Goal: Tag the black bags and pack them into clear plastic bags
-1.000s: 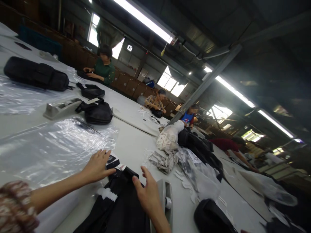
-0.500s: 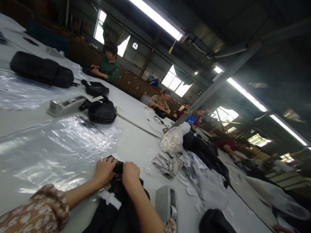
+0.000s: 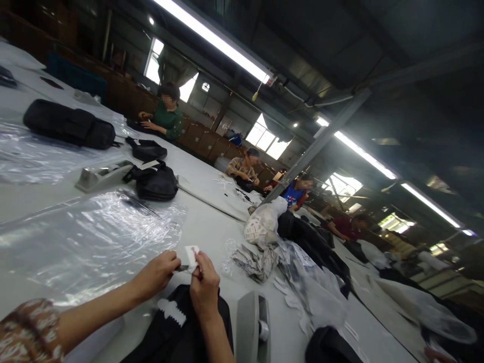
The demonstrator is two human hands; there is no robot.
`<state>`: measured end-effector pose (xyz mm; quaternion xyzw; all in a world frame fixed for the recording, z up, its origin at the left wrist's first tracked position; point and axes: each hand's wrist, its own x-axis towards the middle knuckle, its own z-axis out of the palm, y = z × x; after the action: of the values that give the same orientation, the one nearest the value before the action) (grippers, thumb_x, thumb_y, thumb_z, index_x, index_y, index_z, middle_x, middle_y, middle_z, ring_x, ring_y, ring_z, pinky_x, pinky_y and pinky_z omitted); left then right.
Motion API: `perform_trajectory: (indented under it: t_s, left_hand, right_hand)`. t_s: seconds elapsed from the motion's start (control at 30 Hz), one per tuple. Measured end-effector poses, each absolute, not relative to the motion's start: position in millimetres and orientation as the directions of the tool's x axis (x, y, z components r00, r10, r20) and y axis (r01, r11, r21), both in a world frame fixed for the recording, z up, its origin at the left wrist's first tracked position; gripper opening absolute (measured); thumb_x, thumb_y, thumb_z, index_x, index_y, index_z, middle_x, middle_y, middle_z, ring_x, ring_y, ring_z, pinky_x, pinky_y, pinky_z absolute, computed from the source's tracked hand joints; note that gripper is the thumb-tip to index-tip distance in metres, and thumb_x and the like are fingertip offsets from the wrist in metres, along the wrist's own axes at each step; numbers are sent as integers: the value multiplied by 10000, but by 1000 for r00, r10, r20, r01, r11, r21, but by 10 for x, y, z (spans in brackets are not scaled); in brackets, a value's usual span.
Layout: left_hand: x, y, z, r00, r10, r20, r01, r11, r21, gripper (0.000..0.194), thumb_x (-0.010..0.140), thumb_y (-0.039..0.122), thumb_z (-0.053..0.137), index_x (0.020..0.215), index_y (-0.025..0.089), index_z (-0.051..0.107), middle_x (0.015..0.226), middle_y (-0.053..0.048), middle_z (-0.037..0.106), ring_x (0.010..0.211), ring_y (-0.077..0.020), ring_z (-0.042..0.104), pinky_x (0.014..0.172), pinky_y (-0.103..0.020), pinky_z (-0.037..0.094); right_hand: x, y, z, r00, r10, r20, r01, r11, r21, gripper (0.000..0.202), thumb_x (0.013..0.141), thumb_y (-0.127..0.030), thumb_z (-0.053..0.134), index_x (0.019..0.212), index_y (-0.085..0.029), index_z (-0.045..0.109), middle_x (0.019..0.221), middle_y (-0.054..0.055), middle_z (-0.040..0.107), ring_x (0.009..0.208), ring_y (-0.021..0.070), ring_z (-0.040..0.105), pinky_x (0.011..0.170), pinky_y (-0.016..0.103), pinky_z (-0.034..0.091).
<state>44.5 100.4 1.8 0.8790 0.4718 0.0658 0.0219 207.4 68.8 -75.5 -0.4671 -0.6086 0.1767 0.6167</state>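
My right hand (image 3: 204, 285) pinches a white tag (image 3: 192, 256) with red print, held up above the table. My left hand (image 3: 163, 268) is closed just left of it, fingertips together on a thin dark piece (image 3: 183, 268) that points toward the tag. What that piece is, I cannot make out. Below both hands lies a black fabric bag (image 3: 181, 338), partly hidden by my right forearm. A white piece with wavy edges (image 3: 172, 311) rests on the black fabric.
Clear plastic bags (image 3: 94, 242) cover the table on the left. Grey tape dispensers (image 3: 252, 327) stand right of the bag and farther left. Small black bags (image 3: 157, 181) lie beyond. Crumpled paper (image 3: 257, 259) and plastic are at right. Several co-workers sit farther along the tables.
Both hands have come up off the black bag, and the white tag now shows in my right fingers. My left hand has moved away from my right, gripping the thin dark piece.
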Motion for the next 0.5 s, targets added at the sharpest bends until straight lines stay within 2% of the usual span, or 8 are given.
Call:
perform_trajectory:
  t_s: [0.07, 0.13, 0.27, 0.37, 0.43, 0.5]
  left_hand:
    - [449, 930, -30, 565, 822, 77, 809, -570, 142, 339, 749, 39, 424, 896, 227, 665, 969, -69, 623, 945, -235, 534, 864, -361, 431]
    - [486, 854, -73, 555, 829, 67, 809, -556, 192, 361, 755, 41, 411, 916, 226, 677, 969, -75, 631, 959, -238, 537, 884, -372, 424]
    - [556, 708, -33, 498, 867, 24, 823, -481, 302, 271, 790, 110, 438, 855, 202, 684, 879, -77, 641, 893, -230, 570, 822, -343, 442]
    - [506, 708, 216, 446, 894, -38, 828, -397, 396, 133, 752, 232, 588, 839, 207, 686, 850, -38, 652, 837, -217, 594, 759, -301, 451]
    - [435, 799, 441, 392, 917, -74, 832, -319, 453, 197, 779, 372, 598, 840, 203, 680, 821, -24, 653, 801, -214, 599, 718, -290, 450]
    - [383, 927, 606, 346, 933, -100, 827, -253, 503, 334, 841, 487, 508, 898, 199, 668, 894, -41, 661, 877, -231, 594, 759, -300, 446]
  right_hand:
    - [2077, 597, -754, -24, 791, 611, 267, 594, -759, 611, 689, -41, 480, 1280, -182, 550, 1284, 87, 605, 1212, 198, 539, 1048, 344, 411]
    - [2090, 522, -725, -139, 812, 567, 268, 582, -768, 636, 648, -50, 530, 1261, -217, 551, 1246, 54, 632, 1182, 206, 553, 1049, 368, 378]
    - [2132, 464, -696, -136, 866, 481, 320, 498, -806, 320, 835, -105, 509, 1075, -271, 639, 1015, -5, 722, 997, 179, 632, 951, 354, 373]
    - [2172, 454, -754, -108, 861, 496, 249, 507, -826, 265, 891, -116, 502, 1022, -273, 670, 958, -19, 736, 876, 150, 657, 850, 298, 403]
    - [2192, 439, -811, -83, 837, 541, 198, 546, -814, 241, 881, -124, 547, 1010, -270, 690, 1012, -5, 727, 934, 155, 651, 875, 296, 411]
    - [2200, 421, -858, -73, 806, 587, 179, 590, -787, 230, 874, -136, 573, 995, -275, 710, 1090, 15, 700, 1010, 164, 625, 914, 306, 423]
